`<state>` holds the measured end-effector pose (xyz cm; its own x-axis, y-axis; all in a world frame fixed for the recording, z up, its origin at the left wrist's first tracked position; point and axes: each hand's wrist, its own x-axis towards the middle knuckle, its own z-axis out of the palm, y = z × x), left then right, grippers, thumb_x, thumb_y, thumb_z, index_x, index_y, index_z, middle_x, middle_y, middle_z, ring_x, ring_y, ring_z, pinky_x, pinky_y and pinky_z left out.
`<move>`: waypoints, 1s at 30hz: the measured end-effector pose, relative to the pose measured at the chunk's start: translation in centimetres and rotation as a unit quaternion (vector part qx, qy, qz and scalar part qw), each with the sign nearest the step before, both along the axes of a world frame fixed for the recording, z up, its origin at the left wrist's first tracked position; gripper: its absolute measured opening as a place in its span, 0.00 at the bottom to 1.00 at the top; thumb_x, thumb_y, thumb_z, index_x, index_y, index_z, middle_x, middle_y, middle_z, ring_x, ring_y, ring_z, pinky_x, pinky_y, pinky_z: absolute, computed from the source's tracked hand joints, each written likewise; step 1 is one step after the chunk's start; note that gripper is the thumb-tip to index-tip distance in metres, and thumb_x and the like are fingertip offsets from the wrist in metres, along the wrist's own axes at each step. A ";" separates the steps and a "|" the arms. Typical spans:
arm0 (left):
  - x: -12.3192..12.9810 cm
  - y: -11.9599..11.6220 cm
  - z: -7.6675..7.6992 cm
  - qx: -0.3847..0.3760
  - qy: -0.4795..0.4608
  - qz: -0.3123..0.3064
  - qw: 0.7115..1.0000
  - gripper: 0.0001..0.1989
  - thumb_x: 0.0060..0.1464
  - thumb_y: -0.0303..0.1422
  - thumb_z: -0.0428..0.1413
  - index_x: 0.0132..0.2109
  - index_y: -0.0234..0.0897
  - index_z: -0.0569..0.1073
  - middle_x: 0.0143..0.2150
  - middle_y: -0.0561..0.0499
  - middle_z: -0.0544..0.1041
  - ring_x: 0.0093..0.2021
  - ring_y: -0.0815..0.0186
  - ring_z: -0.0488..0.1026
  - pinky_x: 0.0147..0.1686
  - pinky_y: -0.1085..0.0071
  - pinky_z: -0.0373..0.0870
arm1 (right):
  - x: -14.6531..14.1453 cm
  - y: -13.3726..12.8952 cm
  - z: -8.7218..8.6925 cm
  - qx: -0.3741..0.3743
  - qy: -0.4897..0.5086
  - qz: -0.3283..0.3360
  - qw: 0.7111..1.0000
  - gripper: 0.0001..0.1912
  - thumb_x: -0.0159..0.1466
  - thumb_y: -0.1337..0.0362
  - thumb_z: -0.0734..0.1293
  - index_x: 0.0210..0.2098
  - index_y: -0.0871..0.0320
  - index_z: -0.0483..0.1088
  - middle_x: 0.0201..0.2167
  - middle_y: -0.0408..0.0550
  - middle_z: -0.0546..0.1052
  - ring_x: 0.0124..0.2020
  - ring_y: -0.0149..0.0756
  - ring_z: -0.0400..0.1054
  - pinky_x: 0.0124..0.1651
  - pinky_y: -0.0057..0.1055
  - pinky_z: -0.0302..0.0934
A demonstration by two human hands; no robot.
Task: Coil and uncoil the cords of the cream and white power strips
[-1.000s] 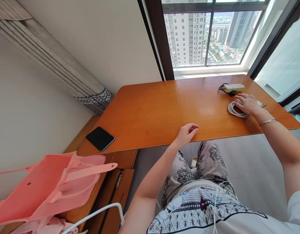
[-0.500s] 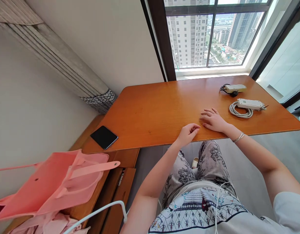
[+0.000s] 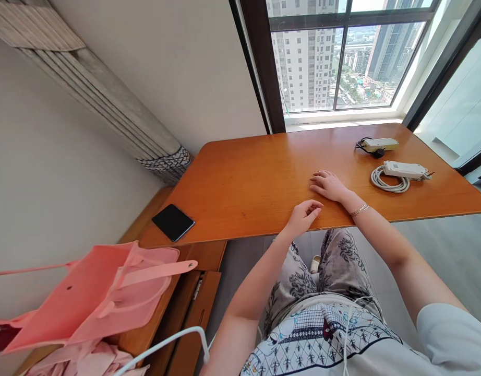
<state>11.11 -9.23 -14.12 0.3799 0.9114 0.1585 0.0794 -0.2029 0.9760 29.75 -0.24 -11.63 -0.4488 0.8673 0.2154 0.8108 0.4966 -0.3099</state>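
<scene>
Both hands rest at the front part of the orange-brown wooden table (image 3: 240, 177). My left hand (image 3: 303, 215) lies at the front edge with its fingers loosely curled; whether anything is between them is too small to tell. Just beyond it, my right hand (image 3: 327, 185) lies palm down on the wood, fingers apart, holding nothing. To the right is a white power strip (image 3: 405, 170) with its pale cable coiled beside it. Behind that sits a smaller power strip (image 3: 381, 144) with a black cable and plug. A black tablet (image 3: 173, 222) lies at the table's left end.
A pink bag (image 3: 107, 292) stands open on a wooden surface at the lower left, with pink cloth (image 3: 84, 360) below it. A white curved bar or cable (image 3: 166, 342) rises near my left arm. A gathered curtain (image 3: 119, 109) hangs at the left, and a window is behind the table.
My right hand has moved left and slightly away from me across the tabletop. My left hand has stayed near the front edge. The whole view has shifted slightly.
</scene>
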 end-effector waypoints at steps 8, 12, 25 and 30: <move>-2.7 4.7 1.9 0.019 -0.006 0.078 0.997 0.11 0.60 0.37 0.59 0.47 0.38 0.77 0.41 0.48 0.81 0.36 0.67 0.78 0.40 0.69 0.76 | 0.9 0.4 -0.7 -0.006 0.050 0.008 0.999 0.21 0.71 0.53 0.65 0.56 0.56 0.77 0.61 0.58 0.75 0.66 0.51 0.65 0.71 0.52 0.57; -5.6 8.4 2.4 0.144 0.115 0.206 0.961 0.09 0.59 0.28 0.56 0.47 0.37 0.77 0.43 0.47 0.80 0.35 0.66 0.77 0.39 0.68 0.75 | 1.4 0.8 -1.0 0.000 0.058 0.008 0.998 0.21 0.69 0.53 0.66 0.55 0.56 0.77 0.60 0.58 0.76 0.67 0.53 0.64 0.71 0.54 0.57; -7.4 9.8 0.3 0.198 0.170 0.246 0.933 0.11 0.58 0.24 0.54 0.45 0.38 0.76 0.42 0.48 0.79 0.30 0.68 0.73 0.35 0.68 0.73 | 1.7 0.9 -1.1 0.000 0.064 0.004 0.998 0.18 0.68 0.56 0.68 0.54 0.55 0.78 0.59 0.57 0.77 0.67 0.53 0.65 0.70 0.54 0.57; -8.2 10.1 0.0 0.175 0.137 0.273 0.936 0.10 0.58 0.25 0.53 0.45 0.39 0.76 0.41 0.49 0.79 0.28 0.69 0.72 0.34 0.69 0.74 | 1.7 0.8 -1.1 -0.002 0.072 0.009 0.997 0.17 0.68 0.56 0.68 0.53 0.56 0.78 0.58 0.57 0.77 0.65 0.51 0.66 0.70 0.52 0.58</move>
<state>2.94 0.91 -14.11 -0.0576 0.8917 0.4490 0.5031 -0.3625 0.7845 31.49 0.59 -12.70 -0.4288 0.8606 0.2748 0.7493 0.5087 -0.4240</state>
